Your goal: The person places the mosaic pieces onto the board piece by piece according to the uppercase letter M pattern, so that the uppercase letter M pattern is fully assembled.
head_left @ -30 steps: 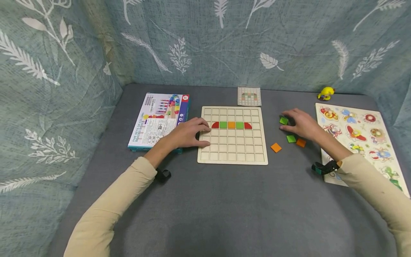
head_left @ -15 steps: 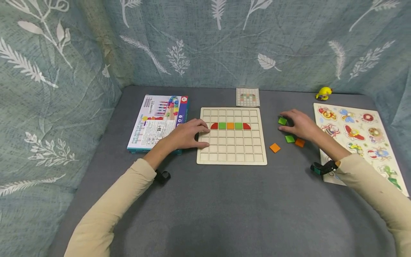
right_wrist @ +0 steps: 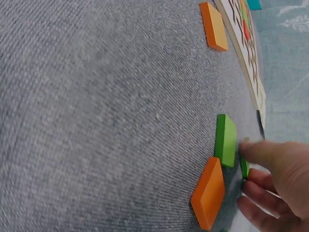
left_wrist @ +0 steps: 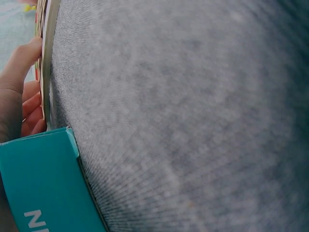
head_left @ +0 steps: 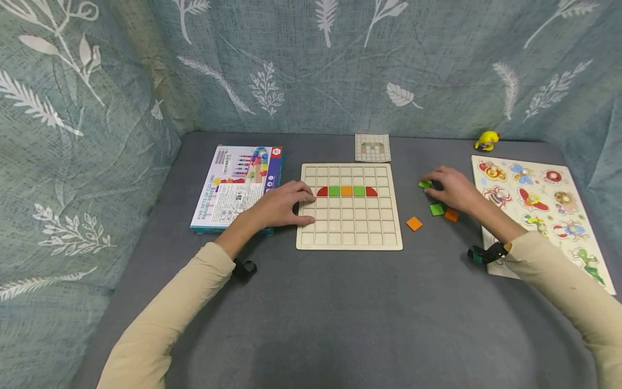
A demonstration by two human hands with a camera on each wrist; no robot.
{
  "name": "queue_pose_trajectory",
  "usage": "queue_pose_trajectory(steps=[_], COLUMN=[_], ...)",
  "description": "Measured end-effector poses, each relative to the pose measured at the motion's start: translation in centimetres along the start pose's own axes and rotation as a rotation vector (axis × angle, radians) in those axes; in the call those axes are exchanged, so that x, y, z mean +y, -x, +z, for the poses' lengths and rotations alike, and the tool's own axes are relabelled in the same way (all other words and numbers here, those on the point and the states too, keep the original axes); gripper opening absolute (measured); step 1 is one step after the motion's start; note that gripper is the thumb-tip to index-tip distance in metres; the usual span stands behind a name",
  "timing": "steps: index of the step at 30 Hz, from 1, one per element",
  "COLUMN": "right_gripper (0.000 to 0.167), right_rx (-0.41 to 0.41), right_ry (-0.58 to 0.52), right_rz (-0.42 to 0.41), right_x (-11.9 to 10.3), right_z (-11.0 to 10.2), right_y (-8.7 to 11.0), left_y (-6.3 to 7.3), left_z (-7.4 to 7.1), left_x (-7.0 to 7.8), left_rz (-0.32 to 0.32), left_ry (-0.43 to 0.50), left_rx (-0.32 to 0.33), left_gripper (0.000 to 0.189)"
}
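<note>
The right hand [head_left: 453, 189]'s fingers, drawn narrow, pinch a green tile [head_left: 425, 184]; just below them on the counter [head_left: 340, 313] lie a second green tile [head_left: 437, 209] and an orange tile [head_left: 451, 215]. The left hand [head_left: 282, 204]'s fingers, spread wide, rest on the gridded board [head_left: 350, 238]'s left edge, beside a coloured row [head_left: 347, 191].

Capitals along the left edge of the box [head_left: 238, 189] read "FIVE SETS OF COLUMN BEADED BOXES"; its smaller print [head_left: 226, 204] and the sign in its red corner [head_left: 276, 151] are too small to read. On its teal side [left_wrist: 43, 179], one white letter shows, an N or a Z.
</note>
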State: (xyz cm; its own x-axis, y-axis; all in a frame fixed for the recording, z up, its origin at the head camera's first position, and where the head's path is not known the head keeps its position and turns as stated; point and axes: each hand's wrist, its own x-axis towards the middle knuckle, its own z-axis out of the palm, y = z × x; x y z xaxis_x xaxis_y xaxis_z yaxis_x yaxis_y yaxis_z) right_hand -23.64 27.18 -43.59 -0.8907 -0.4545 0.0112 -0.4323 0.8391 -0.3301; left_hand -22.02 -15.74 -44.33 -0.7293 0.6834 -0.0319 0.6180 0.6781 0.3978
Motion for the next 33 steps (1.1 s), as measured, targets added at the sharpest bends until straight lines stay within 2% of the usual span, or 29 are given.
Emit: queue_pose_trajectory(steps=[4, 7, 10, 14, 18, 21, 27, 33], right_gripper=[0.027, 0.025, 0.022, 0.02, 0.018, 0.015, 0.01, 0.007], right_rx=[0.043, 0.09, 0.128, 0.111, 0.072, 0.073, 0.105, 0.133], right_ry=[0.019, -0.027, -0.09, -0.141, -0.165, -0.156, -0.1, -0.069], right_rz=[-0.016, -0.048, -0.165, -0.34, -0.443, -0.52, -0.623, -0.673], right_x=[-0.6, -1.8, -3.9, -7.9, -11.6, -13.6, -15.2, -15.6], right_z=[0.0, 0.2, 0.6, 1.7, 3.0, 4.2, 6.2, 6.6], right_y=[-0.2, -0.7, -1.4, -2.6, -4.2, -5.6, -7.5, -8.3], left_y=[0.0, 0.0, 0.0, 0.1, 0.1, 0.1, 0.1, 0.1], left_z=[0.0, 0.0, 0.0, 0.1, 0.1, 0.0, 0.1, -0.2], left_x=[0.0, 0.0, 0.0, 0.0, 0.0, 0.0, 0.1, 0.1], left_rz=[0.0, 0.004, 0.008, 0.013, 0.02, 0.019, 0.015, 0.01], left_ry=[-0.006, -0.006, -0.007, 0.001, 0.004, 0.0, -0.004, -0.007], left_rx=[0.002, 0.005, 0.008, 0.013, 0.019, 0.018, 0.01, 0.003], left_gripper=[0.057, 0.057, 0.057, 0.056, 0.055, 0.054, 0.055, 0.055])
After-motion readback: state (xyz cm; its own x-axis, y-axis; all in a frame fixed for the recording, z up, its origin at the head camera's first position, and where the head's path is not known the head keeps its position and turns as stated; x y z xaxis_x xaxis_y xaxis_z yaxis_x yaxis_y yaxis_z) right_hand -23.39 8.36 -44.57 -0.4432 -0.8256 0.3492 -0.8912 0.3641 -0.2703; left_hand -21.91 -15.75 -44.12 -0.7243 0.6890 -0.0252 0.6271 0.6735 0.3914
